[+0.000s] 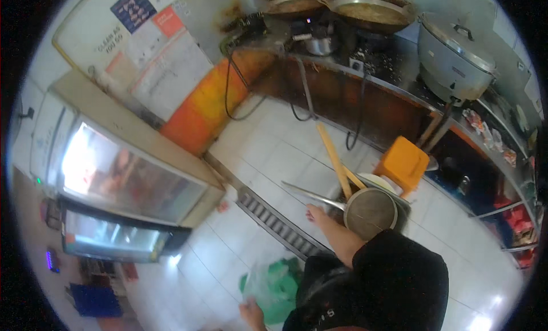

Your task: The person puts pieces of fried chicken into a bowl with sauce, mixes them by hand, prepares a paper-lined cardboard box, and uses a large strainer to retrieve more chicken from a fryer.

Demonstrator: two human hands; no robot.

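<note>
My right hand (315, 214) hangs over the white tiled floor with its fingers loosely curled and nothing seen in it. It is nearest to the long metal handle of a round strainer or pan (370, 213), which lies on top of a tub (401, 215). Wooden handles (334, 159) stick up out of the same tub. Low in the view, my left hand (252, 314) is at the edge of a clear plastic bag (259, 284) and appears to grip it. Green plastic (280, 292) shows with this bag; its contents are unclear.
A floor drain grate (278, 221) runs beside me. At left stand glass-door fridges (132, 176). A yellow container (402, 162) sits beyond the tub. Along the far wall, a metal counter (385, 80) bears large woks (370, 14) and a rice cooker (458, 57); black hoses (229, 91) hang down its front.
</note>
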